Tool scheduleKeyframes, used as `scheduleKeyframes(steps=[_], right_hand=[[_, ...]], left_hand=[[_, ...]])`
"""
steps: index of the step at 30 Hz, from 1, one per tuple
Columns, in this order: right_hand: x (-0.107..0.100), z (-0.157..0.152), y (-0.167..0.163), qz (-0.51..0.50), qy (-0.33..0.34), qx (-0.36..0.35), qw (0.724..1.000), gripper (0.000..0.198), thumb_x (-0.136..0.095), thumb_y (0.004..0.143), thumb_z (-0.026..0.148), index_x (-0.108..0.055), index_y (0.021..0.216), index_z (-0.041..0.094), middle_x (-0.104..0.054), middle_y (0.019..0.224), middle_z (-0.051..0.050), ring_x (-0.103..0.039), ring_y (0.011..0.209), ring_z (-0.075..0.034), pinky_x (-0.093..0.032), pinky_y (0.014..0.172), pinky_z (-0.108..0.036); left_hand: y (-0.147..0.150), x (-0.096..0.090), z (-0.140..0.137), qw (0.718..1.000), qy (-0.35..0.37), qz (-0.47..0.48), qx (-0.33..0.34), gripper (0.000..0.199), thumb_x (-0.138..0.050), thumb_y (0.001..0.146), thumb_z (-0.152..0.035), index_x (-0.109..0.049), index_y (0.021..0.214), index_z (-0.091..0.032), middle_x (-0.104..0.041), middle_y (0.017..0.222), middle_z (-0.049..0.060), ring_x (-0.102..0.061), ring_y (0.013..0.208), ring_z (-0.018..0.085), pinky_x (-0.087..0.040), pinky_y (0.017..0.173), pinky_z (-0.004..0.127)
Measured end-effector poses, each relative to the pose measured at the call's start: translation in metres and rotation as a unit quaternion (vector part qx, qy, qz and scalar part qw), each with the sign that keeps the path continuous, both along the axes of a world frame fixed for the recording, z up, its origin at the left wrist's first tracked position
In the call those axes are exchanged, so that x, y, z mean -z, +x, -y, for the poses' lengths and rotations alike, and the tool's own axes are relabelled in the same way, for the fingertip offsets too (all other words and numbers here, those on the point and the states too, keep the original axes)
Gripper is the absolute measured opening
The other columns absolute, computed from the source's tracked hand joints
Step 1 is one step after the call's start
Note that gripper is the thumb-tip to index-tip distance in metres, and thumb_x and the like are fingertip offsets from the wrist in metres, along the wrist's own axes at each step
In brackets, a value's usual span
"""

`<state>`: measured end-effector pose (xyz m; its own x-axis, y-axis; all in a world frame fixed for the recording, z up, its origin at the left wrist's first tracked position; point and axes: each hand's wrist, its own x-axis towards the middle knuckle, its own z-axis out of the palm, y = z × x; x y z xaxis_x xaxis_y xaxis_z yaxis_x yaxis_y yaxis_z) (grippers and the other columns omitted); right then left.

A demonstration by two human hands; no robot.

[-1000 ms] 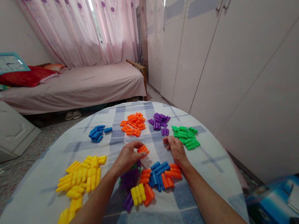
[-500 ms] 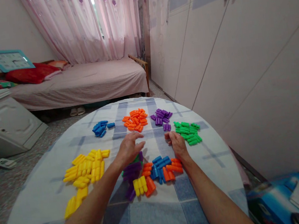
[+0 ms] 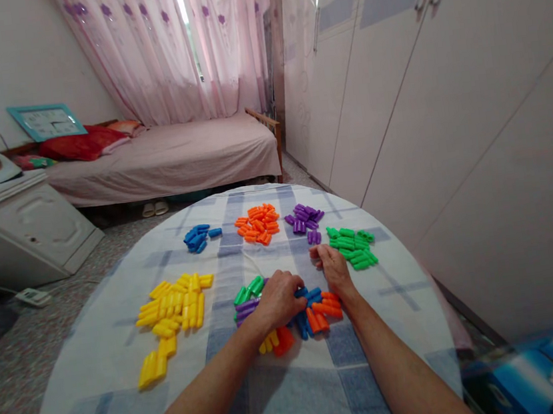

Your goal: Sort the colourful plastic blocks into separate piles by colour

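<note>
My left hand (image 3: 281,296) is over a mixed pile in the middle of the table, its thumb and fingers closing round a blue plastic piece (image 3: 300,293). Blue pieces (image 3: 302,328) and orange pieces (image 3: 319,319) lie just right of it. Partly covered by the hand and forearm are green pieces (image 3: 249,290), purple pieces (image 3: 247,310) and yellow pieces (image 3: 269,342). Resting on its side, my right hand (image 3: 333,268) has loosely curved fingers with nothing visible in them. It lies beside the green pile (image 3: 353,248), below the small purple pieces (image 3: 314,237).
Along the back of the cloth-covered round table (image 3: 99,403) lie a blue pile (image 3: 197,237), an orange pile (image 3: 258,224) and a purple pile (image 3: 304,217). A large yellow pile (image 3: 175,305) spreads at the left. Beyond stand a bed (image 3: 174,156) and wardrobe (image 3: 477,162).
My left hand has moved right and down from above the purple and green pieces to the blue ones. My right hand has stayed near the green pile. The view has shifted slightly.
</note>
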<state>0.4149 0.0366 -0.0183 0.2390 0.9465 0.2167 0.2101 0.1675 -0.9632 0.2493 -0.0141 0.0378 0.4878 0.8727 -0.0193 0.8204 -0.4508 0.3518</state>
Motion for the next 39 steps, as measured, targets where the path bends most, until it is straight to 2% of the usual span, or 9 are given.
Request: scheduleKeyframes(steps=[6, 10, 12, 17, 21, 24, 27, 33, 39], right_hand=[[0.004, -0.002, 0.002, 0.003, -0.006, -0.010, 1.000, 0.046, -0.042, 0.082, 0.055, -0.067, 0.083, 0.015, -0.066, 0.078, -0.007, -0.059, 0.069, -0.016, -0.047, 0.056, -0.025], [0.005, -0.003, 0.004, -0.001, -0.013, -0.010, 1.000, 0.048, -0.045, 0.080, 0.058, -0.067, 0.083, 0.016, -0.067, 0.078, -0.007, -0.059, 0.069, -0.017, -0.047, 0.055, -0.026], [0.004, -0.003, 0.004, -0.004, -0.014, -0.008, 1.000, 0.050, -0.047, 0.078, 0.061, -0.067, 0.082, 0.015, -0.067, 0.078, -0.008, -0.059, 0.068, -0.017, -0.047, 0.054, -0.026], [0.001, -0.002, 0.003, -0.005, -0.023, 0.001, 1.000, 0.053, -0.047, 0.076, 0.065, -0.067, 0.080, 0.016, -0.066, 0.076, -0.009, -0.059, 0.068, -0.018, -0.047, 0.054, -0.027], [0.001, 0.000, 0.003, 0.003, -0.014, 0.002, 1.000, 0.050, -0.047, 0.078, 0.062, -0.067, 0.079, 0.016, -0.067, 0.076, -0.009, -0.059, 0.067, -0.018, -0.047, 0.054, -0.027], [0.001, 0.000, 0.003, 0.002, -0.014, 0.006, 1.000, 0.050, -0.047, 0.078, 0.062, -0.067, 0.079, 0.016, -0.066, 0.075, -0.008, -0.058, 0.066, -0.017, -0.047, 0.054, -0.027], [0.001, -0.001, 0.004, 0.001, -0.019, 0.003, 1.000, 0.051, -0.046, 0.078, 0.063, -0.066, 0.079, 0.016, -0.066, 0.075, -0.008, -0.058, 0.066, -0.017, -0.046, 0.054, -0.027], [0.004, -0.004, 0.006, 0.012, -0.017, -0.009, 1.000, 0.050, -0.044, 0.080, 0.060, -0.066, 0.083, 0.015, -0.065, 0.077, -0.007, -0.056, 0.066, -0.016, -0.046, 0.056, -0.026], [0.006, -0.004, 0.006, 0.014, -0.026, -0.010, 1.000, 0.050, -0.043, 0.081, 0.059, -0.066, 0.085, 0.014, -0.065, 0.077, -0.007, -0.055, 0.062, -0.014, -0.045, 0.054, -0.026]], left_hand=[[-0.020, -0.002, -0.006, 0.987, -0.010, 0.144, -0.070, 0.025, -0.062, 0.067, -0.022, -0.065, 0.092, -0.017, -0.063, 0.085, 0.003, -0.057, 0.081, 0.017, -0.046, 0.074, 0.029], [-0.045, -0.006, -0.023, 0.936, -0.095, 0.307, -0.146, 0.025, -0.060, 0.065, -0.021, -0.062, 0.089, -0.015, -0.062, 0.076, -0.001, -0.057, 0.064, 0.011, -0.046, 0.058, 0.023], [-0.064, -0.007, -0.037, 0.916, -0.078, 0.345, -0.187, 0.024, -0.061, 0.065, -0.023, -0.061, 0.088, -0.014, -0.063, 0.075, 0.000, -0.058, 0.064, 0.012, -0.047, 0.057, 0.023], [-0.132, -0.005, -0.081, 0.921, 0.096, 0.217, -0.309, 0.028, -0.061, 0.068, -0.023, -0.062, 0.095, -0.014, -0.066, 0.086, 0.005, -0.061, 0.075, 0.016, -0.050, 0.070, 0.029], [-0.169, -0.005, -0.108, 0.913, 0.133, 0.153, -0.354, 0.027, -0.062, 0.069, -0.018, -0.062, 0.095, -0.012, -0.064, 0.090, 0.009, -0.061, 0.085, 0.020, -0.048, 0.081, 0.036], [-0.172, -0.010, -0.112, 0.910, 0.156, 0.130, -0.362, 0.025, -0.061, 0.070, -0.017, -0.062, 0.095, -0.013, -0.062, 0.100, 0.013, -0.058, 0.098, 0.024, -0.045, 0.088, 0.040], [-0.154, -0.015, -0.096, 0.916, 0.182, 0.118, -0.338, 0.026, -0.057, 0.075, -0.019, -0.063, 0.100, -0.016, -0.057, 0.114, 0.013, -0.051, 0.112, 0.026, -0.039, 0.098, 0.040], [-0.105, -0.014, -0.018, 0.987, 0.050, 0.124, -0.092, 0.021, -0.054, 0.080, -0.027, -0.065, 0.095, -0.018, -0.061, 0.099, 0.006, -0.059, 0.089, 0.018, -0.047, 0.085, 0.030], [-0.101, -0.016, 0.043, 0.992, 0.025, 0.086, -0.089, 0.030, -0.055, 0.078, -0.026, -0.063, 0.107, -0.021, -0.059, 0.108, 0.008, -0.055, 0.101, 0.021, -0.043, 0.090, 0.032]])
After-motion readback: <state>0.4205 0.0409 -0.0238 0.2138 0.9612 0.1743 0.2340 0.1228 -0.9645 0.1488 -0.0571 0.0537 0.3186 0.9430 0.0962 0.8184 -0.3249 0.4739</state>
